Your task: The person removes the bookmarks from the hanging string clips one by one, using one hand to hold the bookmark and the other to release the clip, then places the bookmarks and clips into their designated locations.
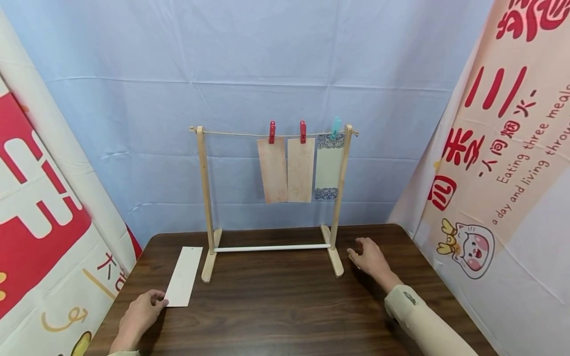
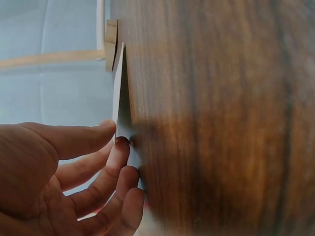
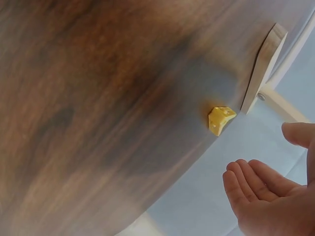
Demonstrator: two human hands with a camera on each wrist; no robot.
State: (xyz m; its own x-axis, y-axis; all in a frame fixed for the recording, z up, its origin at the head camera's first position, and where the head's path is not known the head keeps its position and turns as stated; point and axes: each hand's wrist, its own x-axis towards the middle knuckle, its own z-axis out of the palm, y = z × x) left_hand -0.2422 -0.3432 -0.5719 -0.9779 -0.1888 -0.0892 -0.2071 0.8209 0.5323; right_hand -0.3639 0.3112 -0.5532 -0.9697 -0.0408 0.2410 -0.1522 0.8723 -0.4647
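Note:
A long white card [image 1: 183,277] lies on the left of the table, with a small hole near its far end. My left hand [image 1: 140,315] pinches its near left corner; in the left wrist view the thumb is on one face of the card [image 2: 118,93] and a fingertip behind it, its near end raised off the wood. My right hand [image 1: 371,259] hovers right of the rack's foot, fingers extended and holding nothing. Close to it, the right wrist view shows a small yellow object [image 3: 220,119] on the table, its kind unclear.
A wooden rack [image 1: 204,188] with a string [image 1: 240,133] stands at the back. Red clothespins [image 1: 272,132] hold two beige cards [image 1: 272,170], and a teal clothespin [image 1: 336,128] holds a blue-patterned card [image 1: 327,168]. Printed cloths [image 1: 490,163] flank the dark table [image 1: 267,306].

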